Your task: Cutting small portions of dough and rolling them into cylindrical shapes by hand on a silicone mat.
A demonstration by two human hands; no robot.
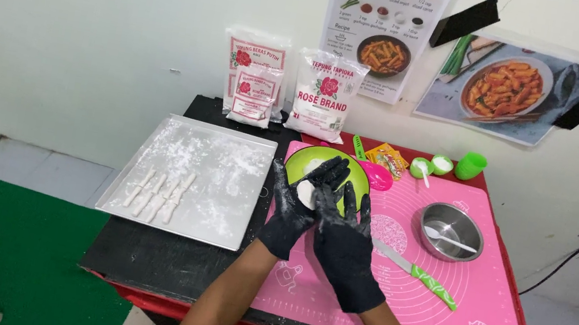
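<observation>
1. Carrying everything: bench (pixel 168 264), dark top, with pink mat (pixel 441 292) spread over right half.
2. Lying to the left: metal tray (pixel 216 221), dusted white with flour, holding a row of short white dough sticks (pixel 158 195) near its front left corner.
3. Leaning on the wall behind: three flour bags (pixel 326 98), white with red flower marks, unopened as far as visible.
4. Sitting on the mat's far edge: green bowl (pixel 297 162), partly hidden by the hands; steel bowl (pixel 452 229) with a white spoon (pixel 450 240) well to the right; green-handled knife (pixel 417 271) flat on the mat just right of the right wrist.
5. Working together above the mat near the green bowl: left hand (pixel 292 214) and right hand (pixel 344 247), both in black gloves smeared with flour.
6. Cupping from below with the left, fingers (pixel 331 174) spread and curled upward; laying the right palm across, fingers (pixel 348 201) loosely together, pressed against the lump.
7. Held between both palms: dough (pixel 306 192), a small white lump, mostly covered.
8. Judging by look: light, soft, easily dented, probably tacky, flour on the gloves cutting the stick. Best held in the whole palm with gentle even pressure, not by fingertip pinch, which would likely mark or tear it.
</observation>
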